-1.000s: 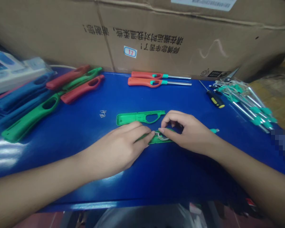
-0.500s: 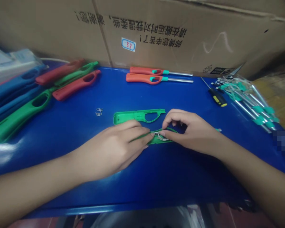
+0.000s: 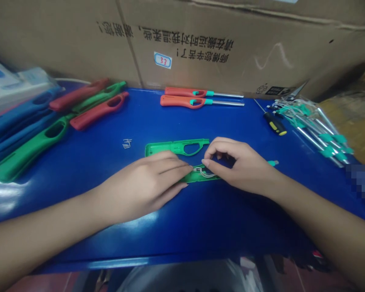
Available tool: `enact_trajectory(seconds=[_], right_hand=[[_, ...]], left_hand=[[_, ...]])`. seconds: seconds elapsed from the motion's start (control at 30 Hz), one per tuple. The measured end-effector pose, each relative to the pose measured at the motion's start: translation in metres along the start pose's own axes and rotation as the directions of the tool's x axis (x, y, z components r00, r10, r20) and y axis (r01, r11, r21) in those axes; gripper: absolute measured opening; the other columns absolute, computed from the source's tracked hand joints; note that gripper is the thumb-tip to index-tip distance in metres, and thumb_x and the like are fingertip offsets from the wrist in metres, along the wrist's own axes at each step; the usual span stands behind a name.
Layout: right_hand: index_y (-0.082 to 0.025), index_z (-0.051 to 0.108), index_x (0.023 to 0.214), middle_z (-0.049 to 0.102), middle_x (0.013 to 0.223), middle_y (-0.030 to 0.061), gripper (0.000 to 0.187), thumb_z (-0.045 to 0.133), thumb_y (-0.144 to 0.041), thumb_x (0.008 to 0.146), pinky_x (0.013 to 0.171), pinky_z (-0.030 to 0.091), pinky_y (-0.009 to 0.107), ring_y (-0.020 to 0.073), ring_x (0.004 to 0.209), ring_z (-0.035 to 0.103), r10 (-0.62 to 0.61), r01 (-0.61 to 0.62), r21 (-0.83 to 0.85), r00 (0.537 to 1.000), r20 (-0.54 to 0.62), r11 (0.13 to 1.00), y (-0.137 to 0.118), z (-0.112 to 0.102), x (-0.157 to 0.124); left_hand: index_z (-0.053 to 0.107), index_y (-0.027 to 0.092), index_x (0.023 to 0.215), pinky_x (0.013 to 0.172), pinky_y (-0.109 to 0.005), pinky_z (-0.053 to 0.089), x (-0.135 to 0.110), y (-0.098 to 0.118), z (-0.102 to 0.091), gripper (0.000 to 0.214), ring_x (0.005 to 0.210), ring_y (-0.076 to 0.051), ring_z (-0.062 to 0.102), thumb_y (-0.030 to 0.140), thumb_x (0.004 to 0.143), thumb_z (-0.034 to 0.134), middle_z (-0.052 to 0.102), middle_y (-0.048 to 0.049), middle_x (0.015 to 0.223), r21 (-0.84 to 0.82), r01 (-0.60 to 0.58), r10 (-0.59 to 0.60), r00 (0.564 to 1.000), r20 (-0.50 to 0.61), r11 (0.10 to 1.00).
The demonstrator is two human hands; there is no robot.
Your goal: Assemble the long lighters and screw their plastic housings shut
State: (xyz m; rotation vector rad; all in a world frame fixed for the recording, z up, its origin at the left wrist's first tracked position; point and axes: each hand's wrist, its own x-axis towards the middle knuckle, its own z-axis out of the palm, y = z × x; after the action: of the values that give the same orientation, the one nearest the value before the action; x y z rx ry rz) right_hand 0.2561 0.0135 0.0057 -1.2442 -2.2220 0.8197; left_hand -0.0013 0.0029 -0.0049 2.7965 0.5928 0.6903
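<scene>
Left hand (image 3: 156,181) clasps green shell (image 3: 194,177), right hand (image 3: 241,167) curled, pinch unclear — wires (image 3: 204,173) inside; matching half (image 3: 158,148) beyond the grip unfitted, screws (image 3: 127,143) left of it loose

Bare forearms (image 3: 57,225), bare fingers (image 3: 173,175), seemingly slender

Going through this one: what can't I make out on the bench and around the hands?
All in the head view:
- Left end of the lower green shell: hidden under the left hand.
- Link, if any, between that shell and the teal tip: covered by the right hand.
- Type of the small metal pieces: too small.
- Far ends of the blue shells: cut off by the left edge.
</scene>
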Motion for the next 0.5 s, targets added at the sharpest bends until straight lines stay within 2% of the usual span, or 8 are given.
enact_trajectory(seconds=[0.1, 0.17, 0.33, 0.5], right_hand=[[-0.019, 0.068, 0.085, 0.065, 0.089, 0.0015, 0.011, 0.065, -0.020, 0.095, 0.080, 0.043, 0.031, 0.0148, 0.086, 0.059, -0.127, 0.126, -0.072, 0.992, -0.007, 0.989, -0.004, -0.003, -0.003], [-0.019, 0.070, 0.091, 0.066, 0.093, 0.0022, 0.011, 0.065, -0.027, 0.097, 0.083, 0.041, 0.034, 0.0166, 0.089, 0.058, -0.194, 0.197, -0.173, 0.980, 0.035, 0.965, -0.006, -0.005, -0.006], [-0.020, 0.073, 0.108, 0.069, 0.100, 0.0041, 0.021, 0.061, -0.035, 0.102, 0.075, 0.033, 0.037, 0.0201, 0.090, 0.058, -0.326, 0.359, -0.452, 0.933, 0.152, 0.817, -0.010, -0.010, -0.011], [-0.016, 0.074, 0.112, 0.069, 0.096, 0.0061, 0.027, 0.053, -0.031, 0.106, 0.074, 0.033, 0.038, 0.0215, 0.087, 0.057, -0.369, 0.434, -0.545, 0.900, 0.231, 0.718, -0.013, -0.011, -0.012]], left_hand=[[0.065, 0.007, 0.128, 0.095, -0.038, 0.057, 0.001, -0.002, 0.000, 0.030, 0.105, -0.023, 0.066, 0.020, 0.101, 0.061, 0.072, -0.0120, 0.114, -0.056, 0.044, -0.043, 0.999, 0.012, 0.997], [0.063, 0.008, 0.132, 0.097, -0.038, 0.055, 0.001, -0.002, 0.000, 0.033, 0.108, -0.024, 0.064, 0.022, 0.102, 0.060, 0.070, -0.0126, 0.117, -0.059, 0.070, -0.068, 0.997, 0.026, 0.996], [0.060, 0.011, 0.139, 0.100, -0.039, 0.052, -0.001, -0.004, 0.003, 0.038, 0.112, -0.024, 0.061, 0.024, 0.104, 0.057, 0.066, -0.0131, 0.123, -0.055, 0.123, -0.119, 0.990, 0.073, 0.991], [0.061, 0.010, 0.138, 0.099, -0.038, 0.051, -0.001, -0.005, 0.003, 0.037, 0.111, -0.024, 0.060, 0.025, 0.104, 0.057, 0.064, -0.0133, 0.120, -0.069, 0.137, -0.131, 0.988, 0.079, 0.988]])
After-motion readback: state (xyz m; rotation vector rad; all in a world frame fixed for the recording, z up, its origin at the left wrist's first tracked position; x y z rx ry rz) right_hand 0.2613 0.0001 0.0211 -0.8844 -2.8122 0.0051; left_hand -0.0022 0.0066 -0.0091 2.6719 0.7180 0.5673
